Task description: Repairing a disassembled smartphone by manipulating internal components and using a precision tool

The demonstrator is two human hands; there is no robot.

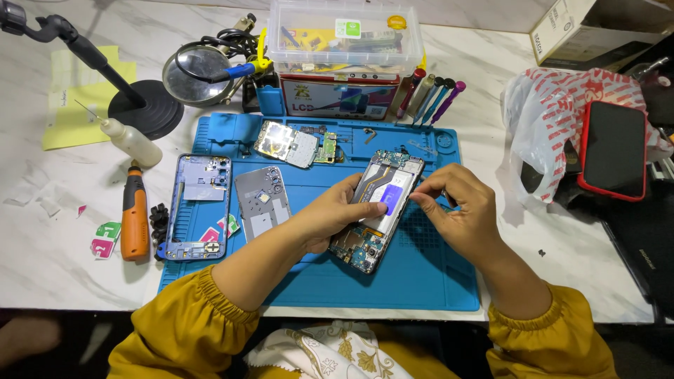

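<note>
Phone (pixel 377 210) with its back cover off lies tilted on the blue repair mat (pixel 421 274), held up a little between both hands near the mat's middle. It looks light and thin, stiff along its frame but delicate inside: bare circuit boards show at the top and bottom ends, and a pale battery with a purple label fills the centre. I would judge the safe place to take it is by the long side edges, well off the boards and the thin ribbon cables.

The left hand (pixel 330 217) cradles it from the left edge, thumb laid across the battery, so that grip is closed on the phone. The right hand (pixel 460 210) has its fingertips pressed together at the right edge, pinching something too small to make out.

Beside them on the mat lie a grey back cover (pixel 261 200) and a blue frame (pixel 199 207); an orange tool (pixel 134 221) rests on the table (pixel 42 267).
</note>
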